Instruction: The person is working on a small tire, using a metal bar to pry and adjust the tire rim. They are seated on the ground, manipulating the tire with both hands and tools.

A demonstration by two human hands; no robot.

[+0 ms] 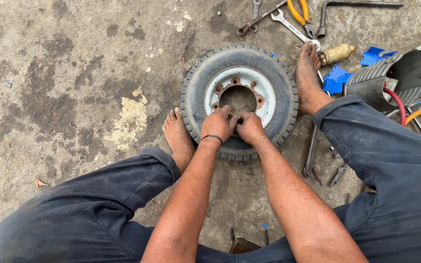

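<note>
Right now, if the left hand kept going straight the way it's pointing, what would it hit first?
The left hand rests on the near edge of the pale rim of the small tyre and points away from the person. Straight ahead lies the rim's open centre hole, then probably the rusty far edge; depth is unclear.

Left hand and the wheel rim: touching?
Touching. The head view shows the left hand pressed on the near edge of the pale rim, beside the right hand, with no gap visible.
</note>
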